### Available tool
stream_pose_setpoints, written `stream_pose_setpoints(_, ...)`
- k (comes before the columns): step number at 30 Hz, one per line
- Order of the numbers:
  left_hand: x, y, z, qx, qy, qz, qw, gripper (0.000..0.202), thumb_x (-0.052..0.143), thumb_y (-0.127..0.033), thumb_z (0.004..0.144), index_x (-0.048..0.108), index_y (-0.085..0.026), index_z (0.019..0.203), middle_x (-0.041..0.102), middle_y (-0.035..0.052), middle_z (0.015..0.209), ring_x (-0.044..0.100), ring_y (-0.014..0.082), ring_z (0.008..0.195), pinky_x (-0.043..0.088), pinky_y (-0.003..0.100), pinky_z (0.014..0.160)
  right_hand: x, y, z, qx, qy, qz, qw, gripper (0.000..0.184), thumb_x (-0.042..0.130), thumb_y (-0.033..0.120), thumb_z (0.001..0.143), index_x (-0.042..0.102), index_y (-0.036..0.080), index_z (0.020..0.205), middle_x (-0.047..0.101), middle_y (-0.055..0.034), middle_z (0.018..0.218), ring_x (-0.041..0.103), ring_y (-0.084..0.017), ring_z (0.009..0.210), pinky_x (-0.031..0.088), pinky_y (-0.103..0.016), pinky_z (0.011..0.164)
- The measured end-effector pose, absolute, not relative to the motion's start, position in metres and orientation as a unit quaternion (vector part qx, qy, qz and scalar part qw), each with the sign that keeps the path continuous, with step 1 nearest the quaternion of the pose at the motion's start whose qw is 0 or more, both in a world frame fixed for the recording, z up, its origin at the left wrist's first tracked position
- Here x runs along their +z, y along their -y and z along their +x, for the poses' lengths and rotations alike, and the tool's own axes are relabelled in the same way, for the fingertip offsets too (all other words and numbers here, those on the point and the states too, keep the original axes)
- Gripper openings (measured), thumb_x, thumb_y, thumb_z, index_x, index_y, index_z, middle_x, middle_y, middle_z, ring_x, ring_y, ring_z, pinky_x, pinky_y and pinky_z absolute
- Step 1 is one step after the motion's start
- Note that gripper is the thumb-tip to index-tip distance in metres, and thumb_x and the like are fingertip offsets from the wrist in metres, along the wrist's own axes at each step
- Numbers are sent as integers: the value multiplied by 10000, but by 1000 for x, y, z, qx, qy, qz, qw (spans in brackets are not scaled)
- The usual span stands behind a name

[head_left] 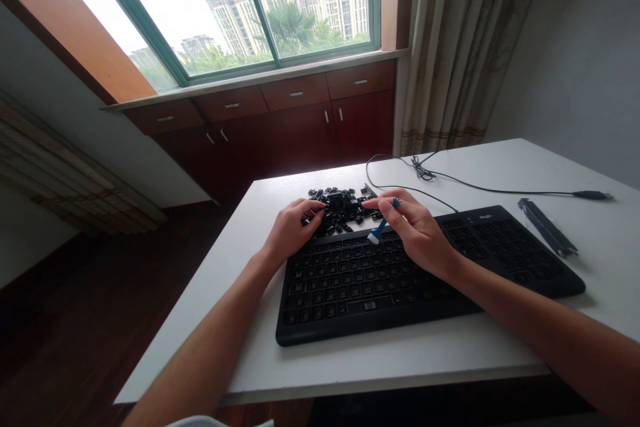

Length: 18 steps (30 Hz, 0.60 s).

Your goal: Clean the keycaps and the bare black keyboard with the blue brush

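Black keycaps (345,213) lie in a loose pile on the white table, just behind a black keyboard (340,273) whose keys are off, baring the sockets. At the pile's left edge is my left hand (295,227), its fingers bent and touching the keycaps, with thumb and index finger apart. My right hand (417,233) hovers over the keyboard's back edge and grips a small blue brush (379,230) between thumb and fingers. The brush's white bristles point down toward the keyboard. The right index finger reaches out to the pile's right side.
A long black strip (547,228), perhaps wrapped, lies right of the keyboard. The keyboard's cable (425,170) runs across the back of the white table (280,373) to a plug at the right. Beyond stand red-brown cabinets (300,137) under a window.
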<state>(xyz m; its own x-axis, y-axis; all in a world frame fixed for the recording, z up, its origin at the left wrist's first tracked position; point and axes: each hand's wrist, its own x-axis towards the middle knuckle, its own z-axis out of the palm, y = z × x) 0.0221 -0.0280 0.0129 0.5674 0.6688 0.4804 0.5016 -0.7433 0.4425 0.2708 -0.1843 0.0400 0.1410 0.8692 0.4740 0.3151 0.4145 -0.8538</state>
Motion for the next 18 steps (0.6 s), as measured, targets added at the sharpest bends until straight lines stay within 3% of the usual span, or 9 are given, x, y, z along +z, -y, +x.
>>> stream_pose_setpoints(18,14,29,23,326,-332,876,128,209,652,-323,974,771,-237,1124,742,35,963,703,183,836,571,345,774,39,184,271,268,605,-483,573,419,472,496,1090,817,264,1141,656,-58,1145,636,-201,1106,464,-400,1027)
